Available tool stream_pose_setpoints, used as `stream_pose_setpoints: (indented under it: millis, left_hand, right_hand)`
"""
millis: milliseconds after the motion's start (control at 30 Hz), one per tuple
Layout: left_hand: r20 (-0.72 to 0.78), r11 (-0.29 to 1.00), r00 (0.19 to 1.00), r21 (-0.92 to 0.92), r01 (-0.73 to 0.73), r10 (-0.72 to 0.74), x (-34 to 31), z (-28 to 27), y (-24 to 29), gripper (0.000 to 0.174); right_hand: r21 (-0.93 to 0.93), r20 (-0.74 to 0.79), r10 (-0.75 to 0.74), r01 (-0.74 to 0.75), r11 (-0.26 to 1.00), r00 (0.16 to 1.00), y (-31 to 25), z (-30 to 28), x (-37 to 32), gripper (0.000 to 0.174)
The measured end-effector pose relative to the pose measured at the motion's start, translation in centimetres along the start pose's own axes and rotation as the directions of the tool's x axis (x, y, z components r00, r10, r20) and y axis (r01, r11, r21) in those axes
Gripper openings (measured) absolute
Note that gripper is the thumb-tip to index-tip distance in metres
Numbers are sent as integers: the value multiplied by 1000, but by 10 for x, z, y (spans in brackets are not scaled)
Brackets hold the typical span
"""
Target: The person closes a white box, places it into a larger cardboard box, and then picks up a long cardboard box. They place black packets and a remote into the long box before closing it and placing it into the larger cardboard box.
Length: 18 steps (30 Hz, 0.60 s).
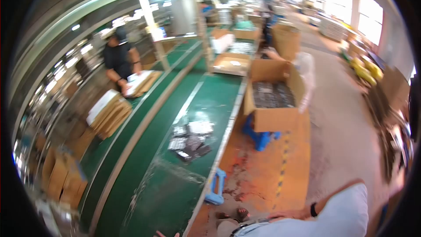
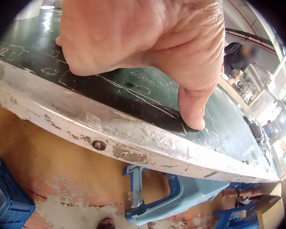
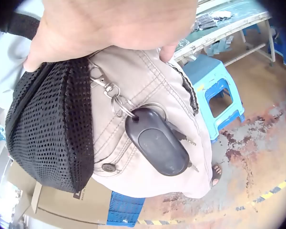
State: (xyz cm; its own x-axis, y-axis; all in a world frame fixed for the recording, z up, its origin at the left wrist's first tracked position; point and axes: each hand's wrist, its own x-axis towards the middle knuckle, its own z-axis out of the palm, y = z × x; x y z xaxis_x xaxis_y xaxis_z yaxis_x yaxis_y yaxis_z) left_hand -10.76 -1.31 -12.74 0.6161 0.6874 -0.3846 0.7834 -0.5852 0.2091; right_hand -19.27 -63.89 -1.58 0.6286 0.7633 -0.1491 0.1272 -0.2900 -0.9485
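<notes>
My left hand (image 2: 143, 43) leans on the green work surface (image 2: 148, 88) just inside its worn metal edge, one digit pointing down onto it; nothing held is visible. Only its fingertips (image 1: 166, 235) enter the head view at the bottom. At my waist, the right hand (image 3: 114, 24) rests on top of a black mesh pouch (image 3: 52, 124) and light trousers (image 3: 119, 157), its fingertips partly hidden. A dark key fob (image 3: 157, 143) with keys hangs below that hand from a metal clip.
Dark packets (image 1: 190, 142) lie in a pile on the green surface. Beyond them is a shallow carton (image 1: 230, 68). An open box (image 1: 276, 118) of packets stands on the right over a blue stool. Another person (image 1: 118, 57) handles cardboard across the line. A light-blue stool (image 3: 207, 71) stands beside my leg.
</notes>
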Motion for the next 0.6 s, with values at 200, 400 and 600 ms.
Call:
stream_pose_setpoints:
  millis: [200,400,600]
  left_hand:
    - [53,983,999,-184,7,2,-19,-27,16,146]
    - [79,982,997,-190,-9,25,-18,-26,12,146]
    - [56,980,998,-197,-1,12,-22,-27,16,145]
  right_hand:
    - [-12,1,-10,10,1000,1000,-12,-33,21,61]
    - [-36,34,-11,12,999,999,-18,-42,42,62]
    - [-75,45,-30,34,997,999,-15,-44,40,63]
